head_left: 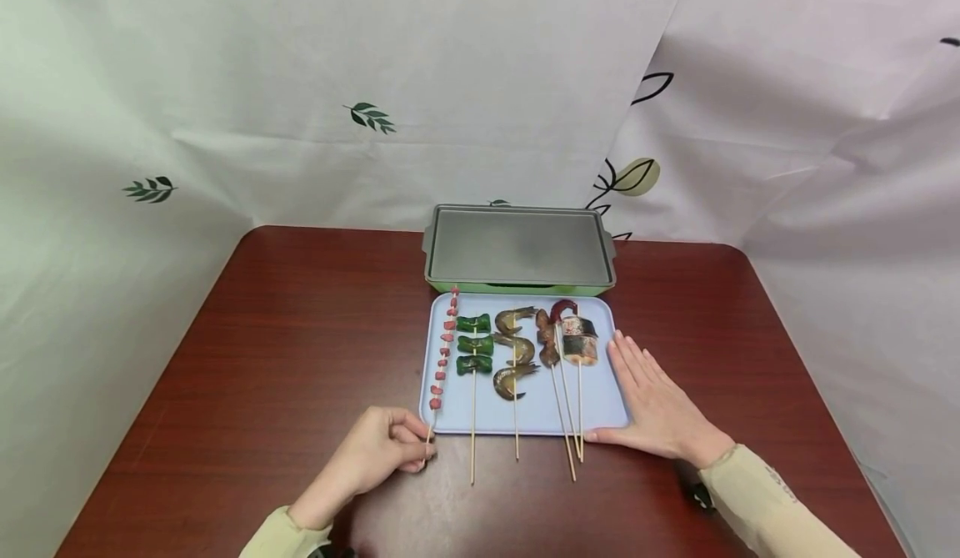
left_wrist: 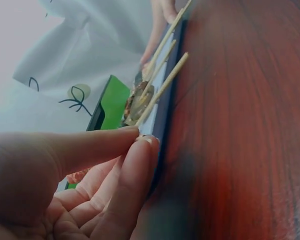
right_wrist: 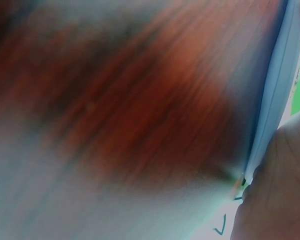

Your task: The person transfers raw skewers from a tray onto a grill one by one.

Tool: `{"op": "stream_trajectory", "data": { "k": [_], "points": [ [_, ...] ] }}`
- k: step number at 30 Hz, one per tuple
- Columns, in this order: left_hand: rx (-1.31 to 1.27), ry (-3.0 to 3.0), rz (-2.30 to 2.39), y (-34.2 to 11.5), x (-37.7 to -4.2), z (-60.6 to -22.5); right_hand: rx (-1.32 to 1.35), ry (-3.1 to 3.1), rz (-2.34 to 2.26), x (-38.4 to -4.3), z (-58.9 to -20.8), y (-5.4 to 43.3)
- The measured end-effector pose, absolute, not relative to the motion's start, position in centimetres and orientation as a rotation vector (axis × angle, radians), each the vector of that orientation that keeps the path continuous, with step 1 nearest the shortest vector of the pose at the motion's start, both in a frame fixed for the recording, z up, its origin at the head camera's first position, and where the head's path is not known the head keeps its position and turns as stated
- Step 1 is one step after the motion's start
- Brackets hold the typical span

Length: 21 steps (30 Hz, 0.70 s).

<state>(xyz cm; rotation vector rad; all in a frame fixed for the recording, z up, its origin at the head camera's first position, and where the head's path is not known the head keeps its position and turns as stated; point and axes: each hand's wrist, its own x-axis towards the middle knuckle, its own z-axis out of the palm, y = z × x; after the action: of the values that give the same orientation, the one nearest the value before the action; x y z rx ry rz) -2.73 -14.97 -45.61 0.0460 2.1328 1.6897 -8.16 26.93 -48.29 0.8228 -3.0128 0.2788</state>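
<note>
L hand [head_left: 386,448]: thumb + index pinching the near end of the stick on the red-chunk skewer [head_left: 442,364]. Fingertips sit just off the tray's near-L corner; chunks all run up-tray from them, lowest one just past the tips. Skewer lines up w/ the tray's L side, slightly slanted, far end at the far rim. Can't tell if it touches the tray [head_left: 532,416]. L wrist cam: tips meet, stick mostly hidden behind them.

R hand [head_left: 660,408]: fingers straight, laid against tray's R edge, thumb out at near-R corner, close to the R-most stick ends.

Also on tray, L to R: green-piece skewer [head_left: 474,344] next to the red one, shrimp skewer [head_left: 514,349], brown meat skewer [head_left: 548,339], dark red curl skewer [head_left: 564,308], banded fish skewer [head_left: 580,349]. R three bunched, sticks overhang near edge. Grill pan [head_left: 522,245] right behind tray, same table [head_left: 300,333].
</note>
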Motion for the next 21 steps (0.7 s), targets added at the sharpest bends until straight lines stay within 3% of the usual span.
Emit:
{"op": "stream_trajectory", "data": {
  "k": [13, 21],
  "points": [
    [0.121, 2.157, 1.697, -14.8, -3.3, -44.1, 0.812, -3.038, 0.283, -8.3, -48.5, 27.1],
    [0.126, 2.367, 1.607, -15.0, -6.0, -43.3, 0.82, -3.031, 0.282, -8.3, -48.5, 27.1]
  ]
}}
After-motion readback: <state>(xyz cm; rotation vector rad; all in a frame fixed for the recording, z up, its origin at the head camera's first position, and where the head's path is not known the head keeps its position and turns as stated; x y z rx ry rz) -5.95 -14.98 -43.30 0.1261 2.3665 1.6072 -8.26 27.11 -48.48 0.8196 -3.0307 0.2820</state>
